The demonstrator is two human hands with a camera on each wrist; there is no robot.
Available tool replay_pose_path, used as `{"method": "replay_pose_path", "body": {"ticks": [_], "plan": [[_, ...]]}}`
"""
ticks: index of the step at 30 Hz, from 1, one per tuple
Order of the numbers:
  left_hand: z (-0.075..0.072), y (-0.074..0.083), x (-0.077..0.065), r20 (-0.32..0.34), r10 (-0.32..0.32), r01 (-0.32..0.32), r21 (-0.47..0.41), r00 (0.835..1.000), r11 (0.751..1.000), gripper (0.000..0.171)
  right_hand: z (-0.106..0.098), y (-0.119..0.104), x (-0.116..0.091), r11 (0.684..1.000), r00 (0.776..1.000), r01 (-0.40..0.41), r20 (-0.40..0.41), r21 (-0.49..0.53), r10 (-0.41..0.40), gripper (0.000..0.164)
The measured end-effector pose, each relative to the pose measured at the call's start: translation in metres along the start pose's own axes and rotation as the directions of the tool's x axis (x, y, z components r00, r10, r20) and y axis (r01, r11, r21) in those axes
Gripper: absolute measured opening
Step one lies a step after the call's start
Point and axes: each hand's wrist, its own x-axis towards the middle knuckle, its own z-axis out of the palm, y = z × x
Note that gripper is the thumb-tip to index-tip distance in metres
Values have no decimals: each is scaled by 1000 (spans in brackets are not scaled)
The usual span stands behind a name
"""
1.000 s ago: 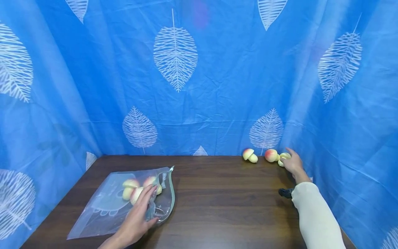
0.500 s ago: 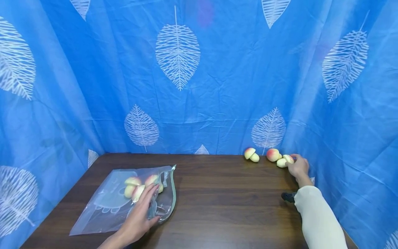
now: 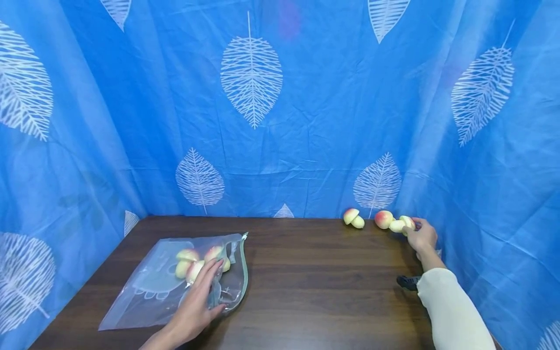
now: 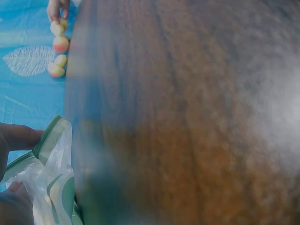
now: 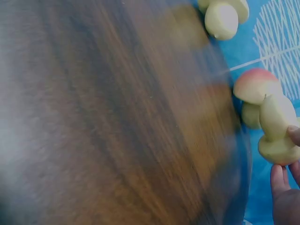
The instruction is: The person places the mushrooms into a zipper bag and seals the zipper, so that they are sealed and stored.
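While I watch remotely, left hand (image 3: 193, 307) spread wide on a translucent green-edged plastic bag (image 3: 129, 308), right hand (image 3: 423, 238) pinching a pale-yellow pink-tinged mushroom shape (image 3: 404, 223), well to the bag's right.

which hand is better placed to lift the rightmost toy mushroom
Likely the right hand: it pinches that toy mushroom, while the left hand is across the table, touching the zip bag.
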Motion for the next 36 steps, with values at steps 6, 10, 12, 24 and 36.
{"method": "replay_pose_path", "body": {"ticks": [6, 10, 12, 24, 36], "plan": [[0, 0, -1, 6, -11, 11, -7, 1000, 1000, 110, -4, -2, -12, 998, 998, 50, 33, 25, -50, 52], [-1, 0, -1, 11, -21, 21, -16, 1000, 1000, 109, -3, -2, -17, 997, 996, 63, 57, 37, -65, 52], [-2, 0, -1, 11, -25, 25, -20, 1000, 999, 109, -3, -4, -20, 996, 995, 79, 61, 41, -82, 52], [-3, 0, -1, -6, -10, 10, -2, 1000, 1000, 109, -4, -20, -27, 976, 969, 181, 148, 122, -198, 57], [-4, 0, -3, -6, -9, 9, 6, 1000, 1000, 111, -3, -29, -40, 949, 935, 265, 194, 171, -296, 53]]}}
